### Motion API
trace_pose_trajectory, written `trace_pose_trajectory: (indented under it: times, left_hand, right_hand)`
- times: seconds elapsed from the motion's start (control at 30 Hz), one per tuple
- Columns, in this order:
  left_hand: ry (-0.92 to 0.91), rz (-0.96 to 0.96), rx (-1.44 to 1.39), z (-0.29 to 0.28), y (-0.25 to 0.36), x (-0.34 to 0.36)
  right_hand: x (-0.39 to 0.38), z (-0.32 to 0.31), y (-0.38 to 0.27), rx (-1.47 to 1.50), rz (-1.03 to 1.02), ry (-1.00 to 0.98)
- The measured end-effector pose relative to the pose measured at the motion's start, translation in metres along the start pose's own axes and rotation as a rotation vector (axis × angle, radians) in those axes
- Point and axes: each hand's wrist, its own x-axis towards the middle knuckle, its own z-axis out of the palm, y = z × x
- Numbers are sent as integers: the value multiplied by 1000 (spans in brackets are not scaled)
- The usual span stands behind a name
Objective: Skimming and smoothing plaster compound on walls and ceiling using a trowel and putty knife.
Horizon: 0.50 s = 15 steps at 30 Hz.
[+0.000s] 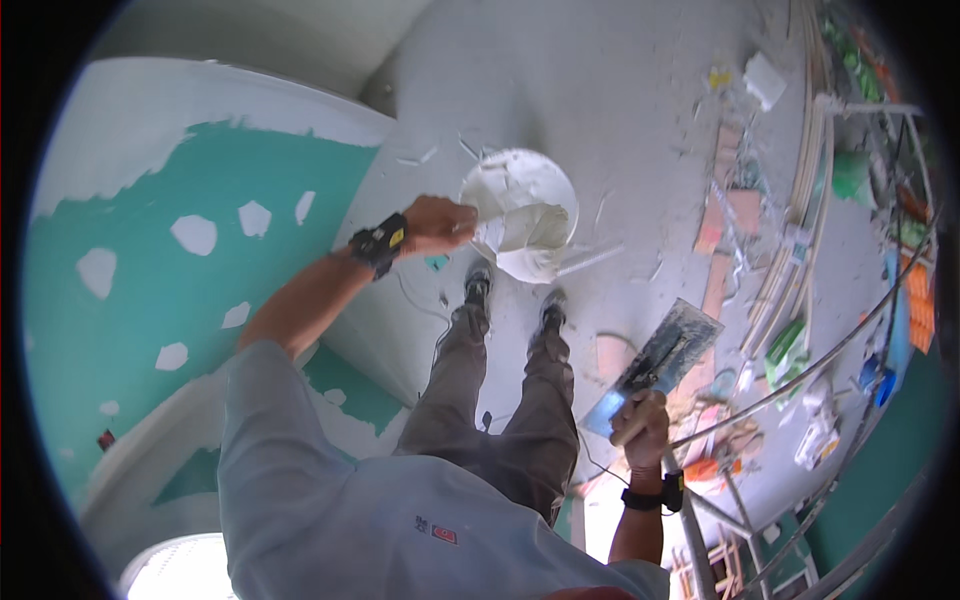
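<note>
Trowel [680, 343], blade just beyond right fingers [653, 410], handle within their curl; left fingers [462, 219] by bucket [562, 182], grip unclear.

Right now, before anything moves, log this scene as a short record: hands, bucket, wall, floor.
Left hand: at the left edge of the bucket; its grip is unclear
Right hand: fingers closed round the handle of a trowel
Bucket: round, white, with white paste at its mouth
Wall: green, with white patches, at left
Floor: grey, debris at right

Pale grey shirt [320, 500], grey-brown trousers [452, 378], black wrist straps [376, 247]
</note>
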Motion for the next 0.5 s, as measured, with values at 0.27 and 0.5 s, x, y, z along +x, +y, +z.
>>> trace_pose_trajectory:
  times: [0.27, 0.5]
  left_hand:
    - [544, 15, -1159, -92, 176, -138]
    - [1140, 403, -184, -155, 241, -264]
  right_hand:
    - [22, 130, -72, -1330, -1223, -678]
    - [0, 298, -114, -1095, -1354, -1246]
